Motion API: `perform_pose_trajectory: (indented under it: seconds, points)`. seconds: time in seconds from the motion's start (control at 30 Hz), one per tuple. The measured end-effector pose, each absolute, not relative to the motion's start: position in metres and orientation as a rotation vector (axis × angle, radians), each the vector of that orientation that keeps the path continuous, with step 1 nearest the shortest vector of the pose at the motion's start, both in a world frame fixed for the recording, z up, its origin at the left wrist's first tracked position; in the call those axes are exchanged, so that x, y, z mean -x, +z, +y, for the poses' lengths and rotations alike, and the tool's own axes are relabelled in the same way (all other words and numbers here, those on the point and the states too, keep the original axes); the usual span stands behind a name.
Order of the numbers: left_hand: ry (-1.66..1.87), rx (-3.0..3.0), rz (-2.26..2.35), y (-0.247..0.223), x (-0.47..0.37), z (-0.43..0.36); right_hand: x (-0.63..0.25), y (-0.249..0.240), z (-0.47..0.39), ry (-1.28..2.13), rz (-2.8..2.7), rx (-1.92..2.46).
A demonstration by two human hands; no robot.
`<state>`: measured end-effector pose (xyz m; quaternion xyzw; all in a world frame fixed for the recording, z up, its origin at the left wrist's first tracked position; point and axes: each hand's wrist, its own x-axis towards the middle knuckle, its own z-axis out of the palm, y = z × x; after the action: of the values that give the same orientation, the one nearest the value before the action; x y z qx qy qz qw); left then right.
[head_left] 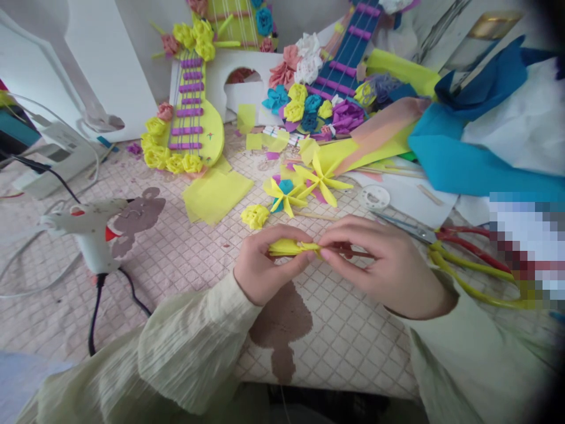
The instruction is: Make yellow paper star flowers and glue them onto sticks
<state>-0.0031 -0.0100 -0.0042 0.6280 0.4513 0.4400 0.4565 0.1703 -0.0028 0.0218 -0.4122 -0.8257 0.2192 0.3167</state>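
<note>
Between both hands, low over the quilted tabletop, lies a bunch of folded yellow paper (286,247) around a thin brown stick (362,254). My left hand (269,262) pinches the yellow paper between thumb and fingers. With thumb and forefinger, my right hand (384,265) grips the paper's right end, where the stick runs into the palm. Just beyond the hands are a yellow paper rosette (255,217) and two yellow star-shaped paper flowers (324,179).
A white glue gun (90,229) with cables stands left. Scissors (424,232) with red and yellow handles lie right. Behind are a flower-trimmed yellow instrument model (210,132), a blue one (353,47), yellow sheets (216,194) and blue paper (459,153).
</note>
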Motion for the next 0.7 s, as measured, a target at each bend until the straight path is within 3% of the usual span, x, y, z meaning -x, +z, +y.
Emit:
perform_pose_trajectory:
  seconds: [0.7]
  points:
    - [1.117,-1.382,1.05,-0.004,0.0044,-0.0092,-0.1738,0.0228,-0.0041,0.54,-2.173,0.996]
